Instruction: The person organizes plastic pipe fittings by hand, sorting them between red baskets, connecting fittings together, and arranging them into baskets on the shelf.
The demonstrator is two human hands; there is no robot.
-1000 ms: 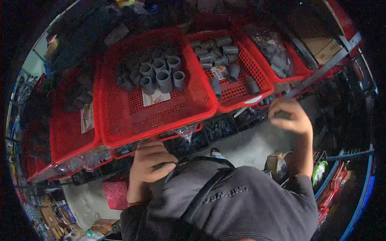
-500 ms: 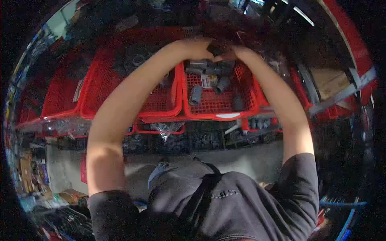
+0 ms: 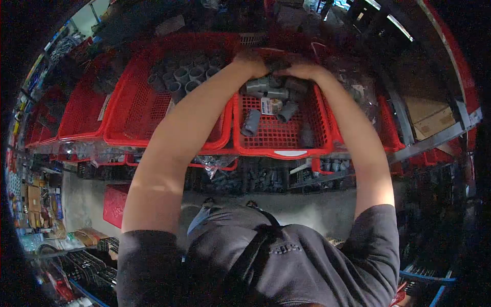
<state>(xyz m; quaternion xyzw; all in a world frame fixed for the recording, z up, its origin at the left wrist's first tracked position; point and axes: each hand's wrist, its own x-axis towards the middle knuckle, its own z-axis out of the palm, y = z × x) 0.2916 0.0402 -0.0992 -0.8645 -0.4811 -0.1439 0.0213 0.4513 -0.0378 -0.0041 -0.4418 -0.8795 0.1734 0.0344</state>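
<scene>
Both hands reach to the shaded far end of a red plastic basket (image 3: 286, 152). My left hand (image 3: 251, 63) is at its back left, fingers curled inward and mostly in shadow. My right hand (image 3: 303, 70) comes in from the right, its fingers bent toward the left hand. Between them is a dark piece (image 3: 277, 65) whose kind I cannot make out. Grey plastic pipe fittings (image 3: 277, 93) lie just below the hands. A single fitting (image 3: 251, 123) and an elbow-like one (image 3: 287, 111) are nearer the front, beside a white label (image 3: 266, 106).
To the left, another red basket (image 3: 138, 138) holds several upright grey fittings (image 3: 181, 75). A cardboard box (image 3: 433, 123) stands right, behind a metal shelf rail (image 3: 434, 134). Below are more bins of fittings (image 3: 335, 165) and a red container (image 3: 115, 205) on the floor.
The hands stay at the basket's far end, drawn slightly nearer and lower. The left forearm has shifted right, uncovering the upright fittings in the left basket.
</scene>
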